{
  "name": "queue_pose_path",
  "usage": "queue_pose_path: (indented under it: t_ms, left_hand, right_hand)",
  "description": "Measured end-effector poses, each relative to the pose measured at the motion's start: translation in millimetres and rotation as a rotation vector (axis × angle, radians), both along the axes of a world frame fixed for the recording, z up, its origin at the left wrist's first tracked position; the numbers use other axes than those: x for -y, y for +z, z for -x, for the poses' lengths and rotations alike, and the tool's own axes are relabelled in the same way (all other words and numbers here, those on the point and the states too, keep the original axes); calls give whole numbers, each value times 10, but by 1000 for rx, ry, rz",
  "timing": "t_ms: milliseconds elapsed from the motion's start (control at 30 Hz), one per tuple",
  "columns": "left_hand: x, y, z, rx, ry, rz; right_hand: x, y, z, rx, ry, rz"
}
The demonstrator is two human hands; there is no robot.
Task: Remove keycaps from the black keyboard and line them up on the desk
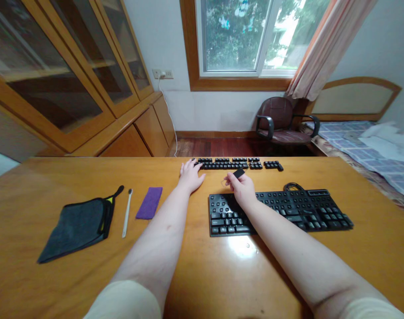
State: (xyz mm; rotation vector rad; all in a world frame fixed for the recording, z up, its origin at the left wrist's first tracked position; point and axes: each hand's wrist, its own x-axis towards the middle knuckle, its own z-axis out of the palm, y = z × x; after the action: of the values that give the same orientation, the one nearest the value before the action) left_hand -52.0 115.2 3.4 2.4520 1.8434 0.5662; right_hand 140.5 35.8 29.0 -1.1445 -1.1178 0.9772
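Observation:
My left hand (190, 176) rests with fingers spread at the left end of the rows of loose black keycaps (221, 165), its fingertips touching the nearest ones. Above the keyboard's upper edge, my right hand (243, 188) is closed around a keycap puller (239, 173) with a flat black handle and thin wire ends. Beneath that hand and forearm lies a black keyboard (288, 209). Caps are off many of its upper keys, while lower-left, bottom and number-pad keys still carry theirs. The forearm hides part of the keyboard's middle.
Left of my left arm lie a purple cloth (149, 203), a white toothbrush (127, 213) and a dark grey cloth (77, 226) with a black loop. The keyboard's coiled cable (293, 186) sits behind it. Beyond the wooden desk (202, 274) stands an office chair (280, 119).

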Motion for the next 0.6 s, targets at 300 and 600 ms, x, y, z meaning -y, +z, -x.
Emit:
queue_pose_path:
  t_ms: [300,600]
  left_hand:
    - [39,63,-24,0,-126,13]
    - [37,60,-27,4,-134,19]
  right_hand:
    - [1,1,-3,6,8,-1]
    - [4,6,-11,13,11,-4]
